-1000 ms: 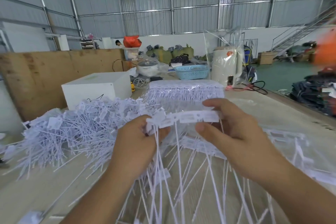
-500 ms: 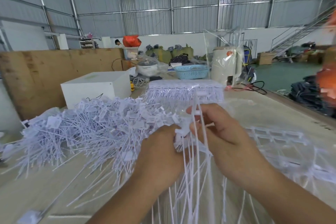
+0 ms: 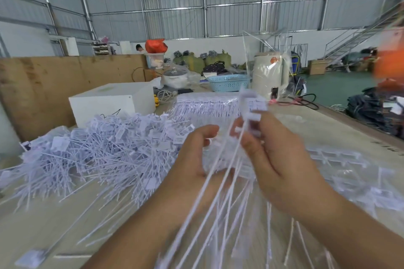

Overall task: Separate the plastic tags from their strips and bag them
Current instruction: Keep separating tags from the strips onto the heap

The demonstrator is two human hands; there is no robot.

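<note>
Right hand (image 3: 282,159) pinching blurred bunch of plastic tags (image 3: 251,113) above desk (image 3: 323,129), tails hanging past loosely curled left hand (image 3: 196,164), its grip unclear; loose tag heap (image 3: 98,148) at left.

A single wide-angle view comes from the person's head, facing forward and slightly down across the surface (image 3: 341,137), so near that both hands (image 3: 240,159) and forearms fill the lower middle of the frame. Taking the white box (image 3: 113,105) as landmark, the camera sits on the near side of it and a little to its right, looking past it to the far corrugated wall (image 3: 229,2) of the hall. Straight edges bow toward the frame's borders, and no second view overlaps this one.
</note>
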